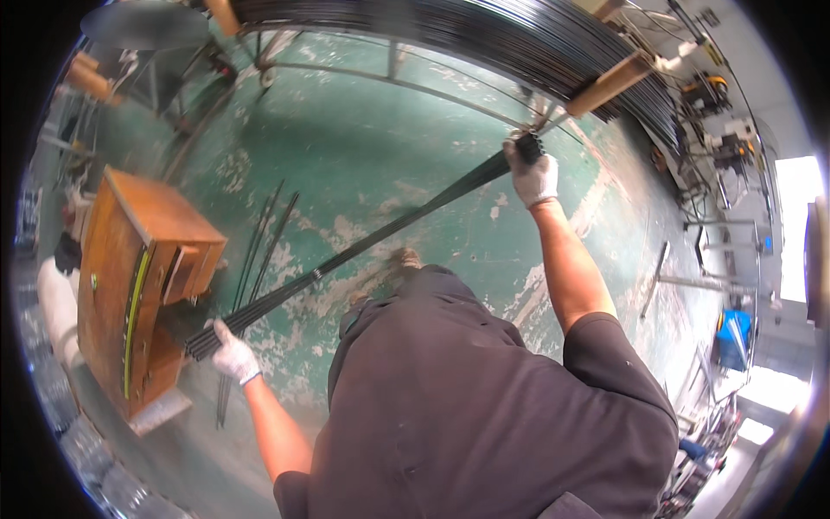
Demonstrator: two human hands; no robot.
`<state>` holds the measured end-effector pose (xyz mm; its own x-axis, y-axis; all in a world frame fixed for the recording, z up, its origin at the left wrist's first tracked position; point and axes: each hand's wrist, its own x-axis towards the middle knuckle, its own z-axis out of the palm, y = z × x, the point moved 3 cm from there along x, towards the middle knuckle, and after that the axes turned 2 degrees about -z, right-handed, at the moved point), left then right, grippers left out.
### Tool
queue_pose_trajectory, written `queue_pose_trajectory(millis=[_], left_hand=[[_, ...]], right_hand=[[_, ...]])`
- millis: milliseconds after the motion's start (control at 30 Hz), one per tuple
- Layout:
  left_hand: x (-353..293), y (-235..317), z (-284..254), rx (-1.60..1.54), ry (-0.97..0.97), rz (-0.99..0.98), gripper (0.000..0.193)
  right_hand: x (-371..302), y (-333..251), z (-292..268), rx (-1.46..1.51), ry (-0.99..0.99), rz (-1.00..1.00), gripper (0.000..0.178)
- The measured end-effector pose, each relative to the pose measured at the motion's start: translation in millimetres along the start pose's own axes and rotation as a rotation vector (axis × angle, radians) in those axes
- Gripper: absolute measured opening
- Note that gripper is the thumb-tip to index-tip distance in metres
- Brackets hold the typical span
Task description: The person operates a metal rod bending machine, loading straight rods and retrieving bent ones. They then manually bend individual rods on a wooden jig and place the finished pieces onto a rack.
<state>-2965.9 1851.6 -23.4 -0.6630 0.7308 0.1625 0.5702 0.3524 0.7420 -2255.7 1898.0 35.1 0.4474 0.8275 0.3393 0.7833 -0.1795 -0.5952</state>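
A long bundle of thin black rods (406, 221) slants across in front of me, its left end lower in the picture and its right end higher. My left hand (233, 353), in a white glove, is closed round the bundle close to its left end. Near the other end my right hand (532, 173), gloved in white too, grips the bundle from the side. The rod ends (530, 147) stick out a little past the right hand. A light band or mark (317, 274) shows on the bundle left of its middle.
A wheeled rack piled with long dark rods (450, 39) spans the far side, with a brown padded bar (609, 84) at its right. A wooden desk (151, 251) stands at left. Loose rods (275, 238) lie beside it on the worn green floor (346, 147). A blue bin (733, 339) is at right.
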Motion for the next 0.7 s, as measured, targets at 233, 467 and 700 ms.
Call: queue_pose_trajectory(millis=[233,467,700], left_hand=[[3,20,8,-0.024,-0.012,0.008,0.034],[20,75,36,-0.157,-0.126,0.021,0.033],[5,228,80,-0.212,-0.154,-0.066,0.03]], right_hand=[[-6,1,-9,-0.028,-0.084,0.06,0.034],[7,6,-17,-0.127,-0.042,-0.119,0.03],[50,59,-77,-0.081,0.118,0.039,0.031]])
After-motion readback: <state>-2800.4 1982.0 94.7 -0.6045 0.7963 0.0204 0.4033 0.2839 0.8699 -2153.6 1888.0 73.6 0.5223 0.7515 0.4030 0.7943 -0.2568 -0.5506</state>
